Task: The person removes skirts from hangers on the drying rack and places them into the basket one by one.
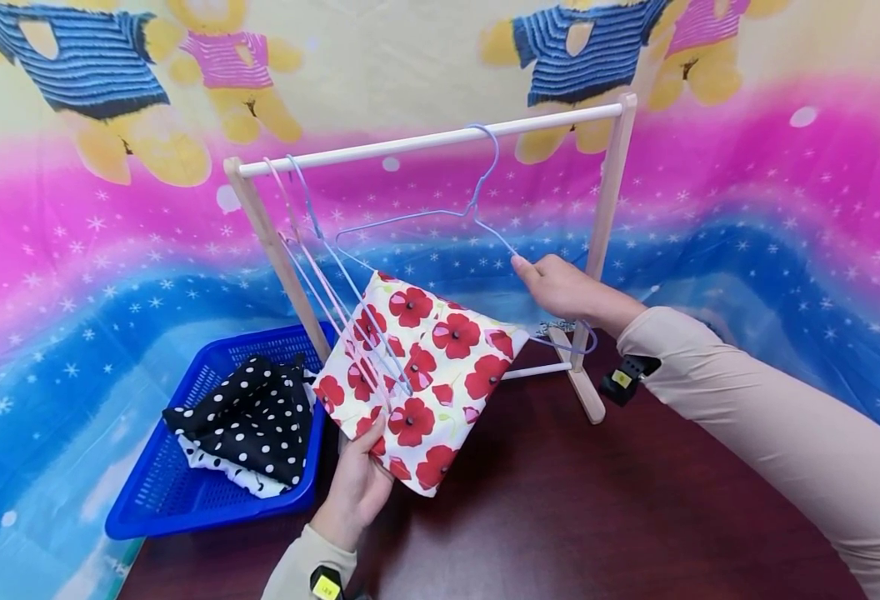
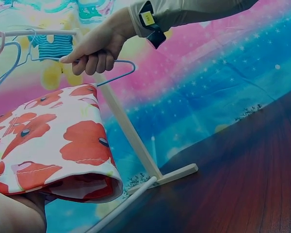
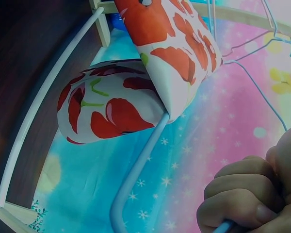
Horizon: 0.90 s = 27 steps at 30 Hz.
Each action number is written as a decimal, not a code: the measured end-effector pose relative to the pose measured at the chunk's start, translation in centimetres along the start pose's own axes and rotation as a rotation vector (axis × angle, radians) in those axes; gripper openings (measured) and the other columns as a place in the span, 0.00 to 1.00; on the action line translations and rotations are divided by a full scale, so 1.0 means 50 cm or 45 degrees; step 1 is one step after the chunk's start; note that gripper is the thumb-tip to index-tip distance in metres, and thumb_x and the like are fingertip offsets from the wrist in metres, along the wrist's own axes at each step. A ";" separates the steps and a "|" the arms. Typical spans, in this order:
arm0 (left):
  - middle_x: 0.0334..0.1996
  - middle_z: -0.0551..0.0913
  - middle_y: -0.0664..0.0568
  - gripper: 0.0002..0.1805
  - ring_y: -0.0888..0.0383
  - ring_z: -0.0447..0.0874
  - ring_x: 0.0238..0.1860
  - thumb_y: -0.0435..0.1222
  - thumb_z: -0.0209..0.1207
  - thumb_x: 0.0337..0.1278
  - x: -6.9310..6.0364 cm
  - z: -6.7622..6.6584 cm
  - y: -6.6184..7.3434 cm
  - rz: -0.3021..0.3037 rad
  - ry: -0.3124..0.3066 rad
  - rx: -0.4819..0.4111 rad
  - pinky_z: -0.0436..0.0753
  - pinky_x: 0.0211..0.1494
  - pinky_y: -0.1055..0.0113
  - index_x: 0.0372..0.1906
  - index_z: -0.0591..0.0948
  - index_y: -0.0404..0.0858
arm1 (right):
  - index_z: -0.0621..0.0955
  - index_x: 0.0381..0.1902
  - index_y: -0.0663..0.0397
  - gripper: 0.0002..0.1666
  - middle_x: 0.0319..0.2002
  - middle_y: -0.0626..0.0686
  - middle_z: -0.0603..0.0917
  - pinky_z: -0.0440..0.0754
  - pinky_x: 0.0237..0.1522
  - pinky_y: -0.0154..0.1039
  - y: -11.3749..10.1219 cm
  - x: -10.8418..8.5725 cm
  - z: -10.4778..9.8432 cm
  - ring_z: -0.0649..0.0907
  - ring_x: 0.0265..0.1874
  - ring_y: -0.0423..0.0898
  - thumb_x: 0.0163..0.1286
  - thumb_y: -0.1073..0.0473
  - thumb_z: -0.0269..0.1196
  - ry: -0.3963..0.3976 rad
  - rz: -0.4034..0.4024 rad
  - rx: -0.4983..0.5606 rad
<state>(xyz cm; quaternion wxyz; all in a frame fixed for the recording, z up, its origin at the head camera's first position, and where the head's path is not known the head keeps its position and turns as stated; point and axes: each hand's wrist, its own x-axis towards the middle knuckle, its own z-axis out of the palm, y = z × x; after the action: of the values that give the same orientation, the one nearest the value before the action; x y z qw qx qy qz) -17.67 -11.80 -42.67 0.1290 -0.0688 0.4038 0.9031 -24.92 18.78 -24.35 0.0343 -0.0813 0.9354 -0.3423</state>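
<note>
A white cloth with red poppies (image 1: 440, 367) lies folded over the lower bar of a light blue wire hanger (image 1: 432, 213). The hanger's hook sits over the rack's top rod, and its frame is swung forward at a tilt. My right hand (image 1: 560, 287) grips the hanger's right shoulder, fingers curled round the wire in the right wrist view. Below, my left hand (image 1: 357, 483) pinches the cloth's lower left edge, thumb on top and the other fingers behind it. In the right wrist view the hanger's bent end (image 3: 131, 184) comes out at a corner of the cloth.
Pink and blue hangers (image 1: 312, 242) hang at the left end of the wooden rack (image 1: 611, 192), partly in front of the cloth. A blue basket (image 1: 185, 508) at the left holds black and white polka-dot cloths (image 1: 260, 417). A patterned curtain backs the dark table (image 1: 635, 517).
</note>
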 end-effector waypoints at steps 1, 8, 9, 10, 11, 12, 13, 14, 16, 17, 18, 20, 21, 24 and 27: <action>0.73 0.66 0.57 0.33 0.57 0.68 0.72 0.44 0.53 0.76 -0.001 0.000 0.000 0.001 0.000 0.004 0.80 0.67 0.64 0.76 0.52 0.64 | 0.62 0.17 0.48 0.33 0.13 0.44 0.57 0.60 0.18 0.34 0.000 0.000 0.000 0.58 0.13 0.40 0.84 0.41 0.34 -0.001 -0.001 -0.002; 0.69 0.71 0.59 0.32 0.60 0.74 0.68 0.45 0.52 0.76 -0.007 -0.001 0.006 0.009 -0.021 0.062 0.79 0.66 0.67 0.77 0.53 0.58 | 0.62 0.18 0.48 0.34 0.13 0.44 0.58 0.62 0.19 0.35 0.001 0.000 -0.002 0.59 0.13 0.41 0.84 0.41 0.34 -0.012 -0.009 -0.014; 0.69 0.71 0.59 0.33 0.60 0.74 0.68 0.46 0.52 0.76 -0.008 -0.002 0.007 0.009 -0.026 0.069 0.79 0.66 0.67 0.77 0.53 0.57 | 0.62 0.18 0.48 0.33 0.13 0.44 0.58 0.62 0.19 0.35 0.001 0.000 -0.002 0.59 0.13 0.41 0.84 0.41 0.34 -0.010 -0.011 -0.016; 0.69 0.71 0.59 0.32 0.60 0.74 0.68 0.46 0.51 0.77 -0.008 -0.003 0.007 0.007 -0.027 0.071 0.79 0.66 0.67 0.78 0.53 0.57 | 0.62 0.17 0.48 0.34 0.13 0.44 0.58 0.62 0.19 0.35 0.002 0.001 -0.002 0.59 0.13 0.41 0.84 0.41 0.34 -0.008 -0.013 -0.021; 0.69 0.70 0.59 0.33 0.60 0.73 0.68 0.46 0.51 0.77 -0.009 -0.004 0.008 0.007 -0.032 0.077 0.79 0.66 0.67 0.78 0.52 0.56 | 0.62 0.17 0.48 0.34 0.13 0.44 0.58 0.62 0.19 0.35 0.003 0.001 -0.002 0.59 0.13 0.41 0.85 0.42 0.34 -0.005 -0.014 -0.025; 0.70 0.70 0.59 0.33 0.60 0.73 0.68 0.46 0.51 0.77 -0.010 -0.004 0.008 0.003 -0.031 0.079 0.79 0.66 0.67 0.78 0.52 0.56 | 0.62 0.17 0.48 0.34 0.13 0.44 0.58 0.61 0.19 0.35 0.003 0.002 -0.002 0.59 0.13 0.41 0.85 0.42 0.34 -0.001 -0.010 -0.025; 0.70 0.70 0.58 0.32 0.60 0.73 0.69 0.46 0.51 0.77 -0.011 -0.005 0.009 0.000 -0.029 0.078 0.79 0.66 0.67 0.78 0.52 0.56 | 0.62 0.17 0.48 0.34 0.13 0.44 0.57 0.61 0.19 0.35 0.003 0.002 -0.002 0.59 0.13 0.41 0.85 0.42 0.34 0.002 -0.012 -0.027; 0.70 0.70 0.58 0.32 0.59 0.72 0.69 0.46 0.51 0.77 -0.012 -0.006 0.009 -0.004 -0.023 0.077 0.80 0.66 0.67 0.78 0.53 0.57 | 0.61 0.17 0.47 0.34 0.13 0.44 0.57 0.61 0.19 0.35 0.002 0.002 -0.002 0.59 0.13 0.41 0.85 0.42 0.34 0.003 -0.012 -0.028; 0.71 0.69 0.58 0.32 0.59 0.71 0.70 0.47 0.51 0.77 -0.014 -0.008 0.010 -0.010 -0.015 0.081 0.80 0.66 0.66 0.78 0.53 0.57 | 0.61 0.17 0.47 0.34 0.13 0.44 0.58 0.61 0.19 0.34 0.002 0.003 -0.002 0.59 0.13 0.40 0.84 0.41 0.33 0.000 -0.014 -0.028; 0.71 0.69 0.57 0.32 0.59 0.71 0.70 0.47 0.51 0.77 -0.015 -0.008 0.010 -0.013 -0.009 0.079 0.80 0.66 0.66 0.77 0.54 0.57 | 0.61 0.17 0.47 0.34 0.13 0.44 0.58 0.61 0.18 0.34 0.002 0.003 -0.002 0.59 0.13 0.40 0.84 0.40 0.33 -0.002 -0.012 -0.023; 0.71 0.69 0.57 0.32 0.58 0.72 0.70 0.47 0.51 0.76 -0.016 -0.008 0.011 -0.013 -0.003 0.077 0.80 0.66 0.65 0.77 0.54 0.57 | 0.61 0.17 0.47 0.34 0.13 0.44 0.58 0.61 0.18 0.34 0.002 0.002 -0.003 0.59 0.13 0.40 0.84 0.40 0.33 -0.007 -0.010 -0.021; 0.72 0.67 0.56 0.33 0.58 0.71 0.70 0.47 0.51 0.76 -0.018 -0.009 0.012 -0.010 -0.011 0.092 0.80 0.66 0.66 0.78 0.53 0.56 | 0.61 0.17 0.47 0.34 0.13 0.44 0.58 0.61 0.18 0.34 0.002 0.001 -0.003 0.59 0.12 0.40 0.84 0.39 0.33 -0.018 -0.004 -0.017; 0.72 0.67 0.56 0.33 0.58 0.71 0.70 0.48 0.51 0.76 -0.018 -0.009 0.012 -0.009 -0.015 0.098 0.80 0.66 0.66 0.78 0.53 0.56 | 0.61 0.17 0.47 0.34 0.13 0.44 0.58 0.62 0.18 0.35 0.002 0.000 -0.004 0.59 0.12 0.40 0.84 0.39 0.33 -0.023 0.002 -0.015; 0.72 0.67 0.56 0.33 0.58 0.71 0.69 0.47 0.52 0.76 -0.020 -0.009 0.014 -0.011 -0.015 0.100 0.80 0.65 0.66 0.78 0.53 0.55 | 0.61 0.17 0.47 0.34 0.13 0.44 0.58 0.63 0.19 0.35 0.002 -0.001 -0.006 0.59 0.12 0.41 0.84 0.39 0.33 -0.034 0.015 -0.014; 0.72 0.68 0.56 0.32 0.58 0.71 0.70 0.46 0.51 0.77 -0.021 -0.011 0.016 -0.014 -0.015 0.095 0.80 0.66 0.67 0.78 0.54 0.55 | 0.62 0.17 0.47 0.34 0.13 0.44 0.58 0.63 0.19 0.35 0.001 -0.002 -0.007 0.60 0.13 0.41 0.84 0.39 0.33 -0.032 0.016 -0.008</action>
<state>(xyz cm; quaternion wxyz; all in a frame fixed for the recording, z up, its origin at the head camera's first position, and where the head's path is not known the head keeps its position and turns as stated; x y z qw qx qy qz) -16.89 -12.91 -42.23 0.1389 -0.0610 0.4360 0.8871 -24.88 19.07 -24.11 0.0481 -0.0799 0.9365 -0.3381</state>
